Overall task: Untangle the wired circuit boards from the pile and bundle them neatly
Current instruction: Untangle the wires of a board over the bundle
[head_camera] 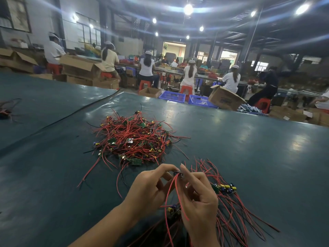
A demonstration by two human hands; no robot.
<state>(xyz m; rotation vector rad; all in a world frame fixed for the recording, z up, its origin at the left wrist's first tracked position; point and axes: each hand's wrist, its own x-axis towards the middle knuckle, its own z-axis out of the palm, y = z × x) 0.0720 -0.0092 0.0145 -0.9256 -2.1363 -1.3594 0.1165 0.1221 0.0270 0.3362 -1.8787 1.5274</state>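
A tangled pile [135, 138] of small green circuit boards with red and black wires lies on the dark green table [249, 139]. Nearer to me, my left hand [151, 186] and my right hand [197, 198] meet above the table and both pinch one small circuit board [178, 173] between fingertips. Its red wires [175, 193] hang down between my hands. To the right and below my hands lies a sorted bunch [229, 207] of boards with yellow and blue capacitors, wires fanned out toward the near right.
A black cable [71, 113] runs diagonally across the table's left part. A few loose wires [7, 107] lie at the far left edge. Beyond the table are blue crates [172, 96], cardboard boxes [226, 99], red stools and several seated workers.
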